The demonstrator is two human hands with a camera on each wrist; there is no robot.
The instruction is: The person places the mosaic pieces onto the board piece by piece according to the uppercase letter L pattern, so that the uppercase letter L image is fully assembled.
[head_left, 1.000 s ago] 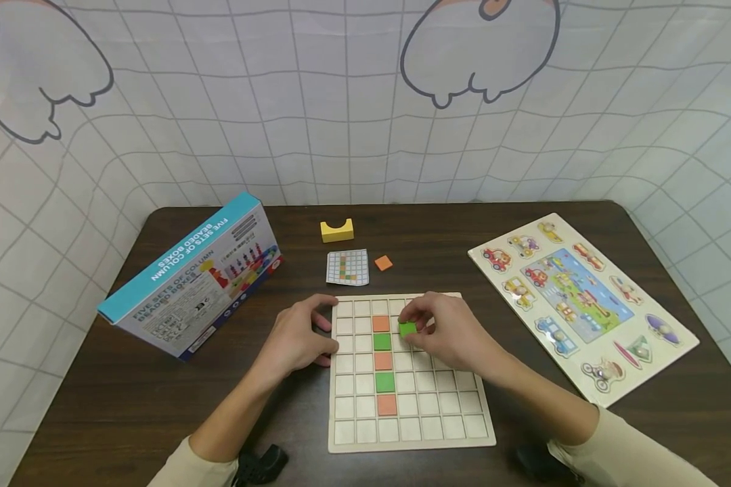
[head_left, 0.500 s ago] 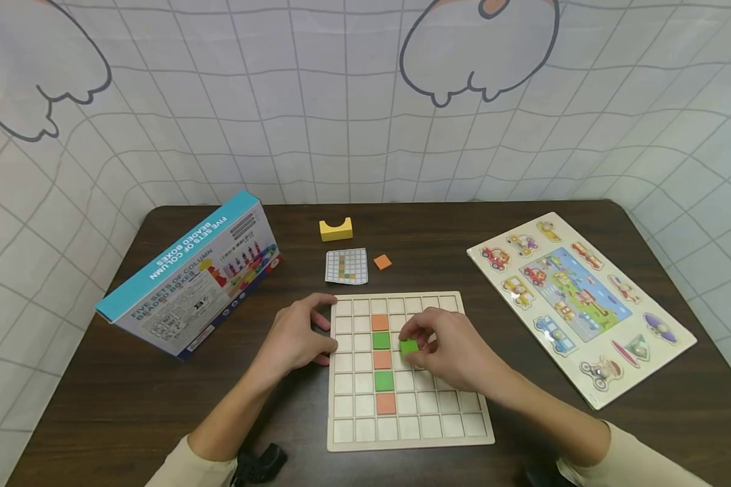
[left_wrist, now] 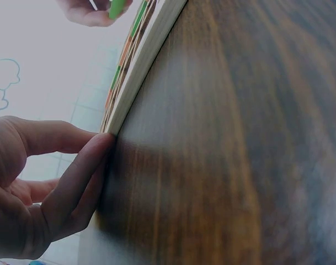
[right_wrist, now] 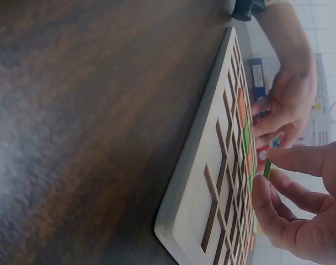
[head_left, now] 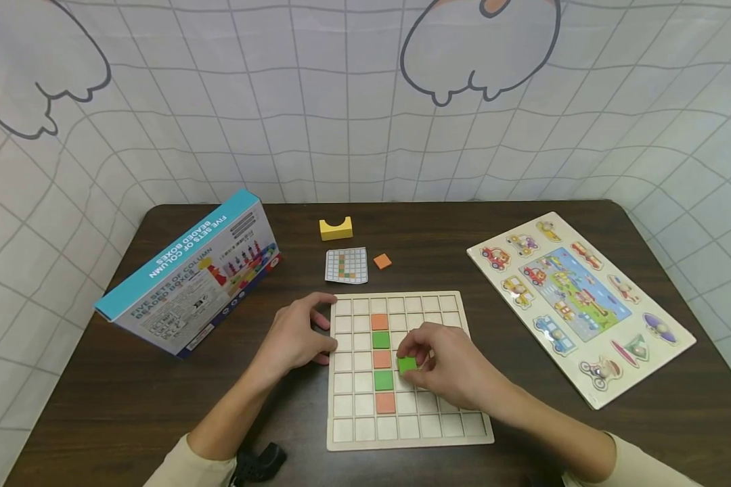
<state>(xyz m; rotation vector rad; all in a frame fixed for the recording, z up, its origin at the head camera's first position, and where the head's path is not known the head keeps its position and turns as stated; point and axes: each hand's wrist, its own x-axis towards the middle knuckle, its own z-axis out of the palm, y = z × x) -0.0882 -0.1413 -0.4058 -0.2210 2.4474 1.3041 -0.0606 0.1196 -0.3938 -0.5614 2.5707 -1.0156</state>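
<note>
A pale wooden grid board (head_left: 402,445) lies flat on the dark table. Orange tiles (head_left: 386,404) and green tiles (head_left: 384,381) alternate down one of its columns. My right hand (head_left: 447,365) pinches a small square green tile (head_left: 407,365) between thumb and fingers, over the cells just right of that column. Seen from the right wrist, the pinched tile (right_wrist: 267,168) is tilted on edge above the board's surface. My left hand (head_left: 298,335) touches the board's left side, one fingertip at the upper corner and the thumb lower down; the left wrist view shows fingertips (left_wrist: 104,138) against the edge.
Behind the board lie a small pattern card (head_left: 346,266), a loose orange tile (head_left: 382,261) and a yellow arched block (head_left: 336,229). A blue-and-white box (head_left: 201,277) stands at left. On the right is a picture puzzle board (head_left: 579,304). Patterned cloth (head_left: 365,135) rises behind the table.
My right hand has moved toward me over the board, carrying the green tile down alongside the coloured column. The left hand keeps its place at the board's edge.
</note>
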